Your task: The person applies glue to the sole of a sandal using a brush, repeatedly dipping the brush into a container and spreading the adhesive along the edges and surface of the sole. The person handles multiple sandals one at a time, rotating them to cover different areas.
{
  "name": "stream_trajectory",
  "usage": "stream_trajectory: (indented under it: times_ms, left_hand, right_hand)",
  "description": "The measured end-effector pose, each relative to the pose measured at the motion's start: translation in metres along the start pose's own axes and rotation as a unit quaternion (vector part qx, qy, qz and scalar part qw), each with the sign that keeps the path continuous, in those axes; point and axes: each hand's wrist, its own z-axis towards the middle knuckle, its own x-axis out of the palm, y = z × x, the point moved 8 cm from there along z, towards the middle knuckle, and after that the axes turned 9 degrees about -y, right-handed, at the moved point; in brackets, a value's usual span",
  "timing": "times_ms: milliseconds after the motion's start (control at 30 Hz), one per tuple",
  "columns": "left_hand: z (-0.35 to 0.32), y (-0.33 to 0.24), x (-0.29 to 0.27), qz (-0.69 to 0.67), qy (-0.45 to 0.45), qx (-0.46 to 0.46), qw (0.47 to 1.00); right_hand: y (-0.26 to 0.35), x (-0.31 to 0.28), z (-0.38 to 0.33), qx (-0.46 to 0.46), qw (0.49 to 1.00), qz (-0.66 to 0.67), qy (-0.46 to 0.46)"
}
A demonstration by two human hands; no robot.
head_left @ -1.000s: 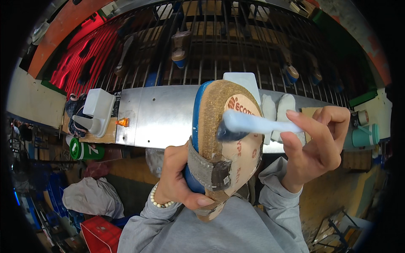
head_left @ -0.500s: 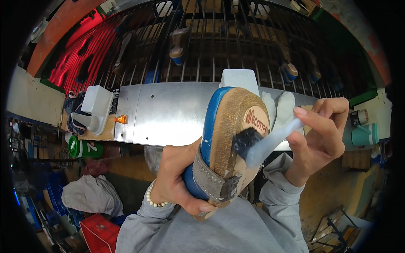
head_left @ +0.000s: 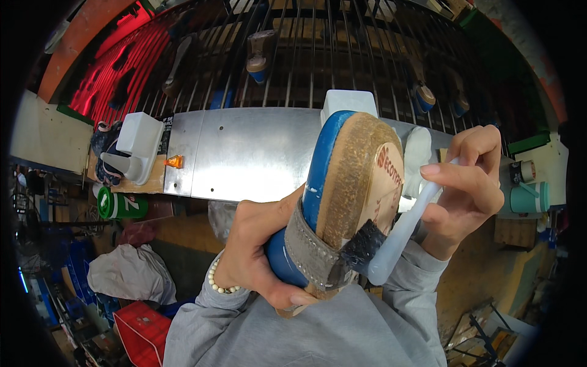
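In my left hand (head_left: 257,254) is a sandal part built on a blue shoe last (head_left: 323,171), its underside turned up. My fingers wrap round the last's side beside a grey studded strap (head_left: 310,251). The brown edge (head_left: 351,183) of the underside surrounds a pale middle with red print. My right hand (head_left: 469,180) pinches the translucent white handle of a brush (head_left: 400,238) between thumb and fingers. Its black bristles touch the underside's lower right edge, close to the strap's end. Behind the last stands a white container (head_left: 350,101), partly hidden, with white sole-shaped pieces (head_left: 417,150) to its right.
A steel worktop (head_left: 244,156) runs across, with a rack of metal bars (head_left: 287,67) beyond carrying several lasts. Leftward are a white dispenser (head_left: 139,140), an orange item (head_left: 175,161) and a green container (head_left: 125,203). A teal jug (head_left: 529,197) stands right; a red crate (head_left: 142,333) sits lower left.
The brush has moved down along the underside toward the strap, and its handle is now steeper. The last has shifted slightly right and turned a little.
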Motion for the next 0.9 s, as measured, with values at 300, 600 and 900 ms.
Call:
stream_trajectory:
  times_ms: [300,600,900]
  left_hand:
    - [-0.006,0.009,-0.001,-0.043,-0.068,-0.062,0.995]
    - [-0.006,0.001,0.0,-0.032,-0.143,-0.055,0.988]
    - [-0.007,0.003,-0.001,-0.04,-0.148,-0.083,0.985]
  right_hand:
    - [0.023,-0.011,0.001,-0.131,0.99,-0.011,-0.056]
    - [0.018,-0.018,0.0,-0.034,0.995,-0.079,-0.048]
    - [0.018,-0.02,-0.002,-0.034,0.993,-0.1,-0.048]
